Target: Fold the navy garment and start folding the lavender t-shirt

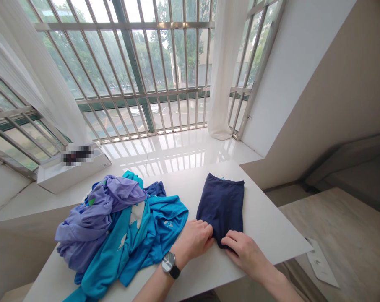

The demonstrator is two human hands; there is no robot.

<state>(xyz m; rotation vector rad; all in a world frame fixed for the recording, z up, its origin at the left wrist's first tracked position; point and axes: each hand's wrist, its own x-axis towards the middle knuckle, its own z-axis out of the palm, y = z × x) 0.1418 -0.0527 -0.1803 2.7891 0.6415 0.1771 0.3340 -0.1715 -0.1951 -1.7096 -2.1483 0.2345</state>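
Note:
A pair of navy blue shorts lies flat on the white table, its waistband toward the window. My left hand, with a watch on the wrist, has its fingers curled on the lower left edge of the shorts. At the lower right edge, my right hand pinches the fabric between thumb and fingers. Left of my hands is a loose heap of clothes, with a purple garment on top and a teal shirt spread beside it.
Behind the table is a glossy white windowsill below a barred window. A white open box stands at the left on the sill, its contents blurred out. White curtains hang at both sides. A white flat object lies on the floor at right.

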